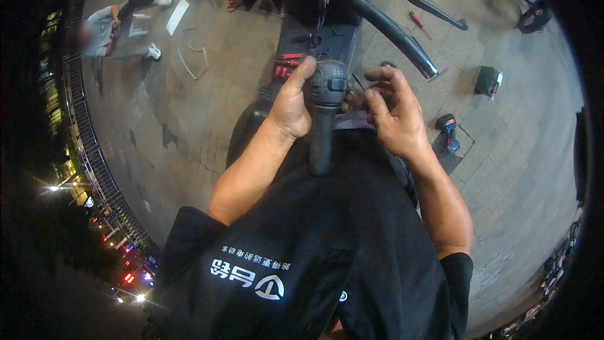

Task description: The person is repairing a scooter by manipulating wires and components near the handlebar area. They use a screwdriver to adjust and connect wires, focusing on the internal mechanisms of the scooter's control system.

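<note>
A black handlebar grip with its switch housing (328, 91) is upright in front of my torso, off the bare handlebar tube (393, 34). My left hand (292, 104) holds the switch housing from its left side, thumb up along its edge; the other fingers are mostly hidden behind it. To the right of the housing, my right hand (396, 110) is closed with fingers curled and thumb pressed in. A thin dark piece (358, 82) shows by its fingertips, too small to name. Red-handled tools (290, 60) lie on the scooter's footboard (289, 41) beyond my left hand.
A brake lever (421, 3) sticks out at the upper right. On the pavement lie a red screwdriver (419, 24), a black box (487, 82), a cordless drill (448, 131) and red-handled scissors (233, 4). Another person (104, 31) is at the far left, near a white sheet (177, 17).
</note>
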A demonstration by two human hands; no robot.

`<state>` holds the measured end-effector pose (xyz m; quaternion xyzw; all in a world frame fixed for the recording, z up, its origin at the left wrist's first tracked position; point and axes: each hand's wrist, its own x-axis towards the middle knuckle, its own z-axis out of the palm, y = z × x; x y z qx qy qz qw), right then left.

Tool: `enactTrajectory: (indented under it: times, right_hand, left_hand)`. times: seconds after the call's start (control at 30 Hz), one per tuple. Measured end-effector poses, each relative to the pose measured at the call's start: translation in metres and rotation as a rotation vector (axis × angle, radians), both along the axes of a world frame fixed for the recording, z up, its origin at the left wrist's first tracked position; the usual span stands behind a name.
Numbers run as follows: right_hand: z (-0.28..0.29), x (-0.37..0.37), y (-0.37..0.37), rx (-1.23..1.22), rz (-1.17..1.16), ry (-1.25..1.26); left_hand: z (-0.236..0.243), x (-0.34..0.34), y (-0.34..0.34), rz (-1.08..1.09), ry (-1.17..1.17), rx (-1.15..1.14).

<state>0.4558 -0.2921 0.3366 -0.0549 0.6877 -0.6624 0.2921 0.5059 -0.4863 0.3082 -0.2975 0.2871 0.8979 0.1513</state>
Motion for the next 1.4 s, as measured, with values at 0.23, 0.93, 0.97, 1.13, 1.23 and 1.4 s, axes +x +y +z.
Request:
enactTrajectory:
  times: [0.23,0.93,0.97,1.13,1.23,1.4]
  right_hand:
    - [-0.032,0.022,0.015,-0.311,-0.026,-0.568]
    - [-0.027,0.023,0.031,-0.356,0.070,0.415]
    - [-0.026,0.023,0.027,-0.423,0.001,0.506]
    - [-0.014,0.015,-0.001,-0.448,-0.062,0.690]
    - [-0.021,0.010,-0.016,-0.495,-0.049,0.747]
    - [-0.024,-0.004,-0.018,-0.392,0.027,0.757]
  left_hand:
    - [-0.003,0.016,-0.006,0.187,0.048,0.262]
    - [0.006,0.021,-0.026,0.087,0.183,0.224]
    - [0.006,0.019,-0.025,0.061,0.176,0.174]
    - [0.019,0.026,-0.009,0.075,0.159,-0.046]
    - [0.026,0.024,-0.004,0.067,0.081,-0.197]
    - [0.048,0.011,0.014,0.145,-0.077,-0.365]
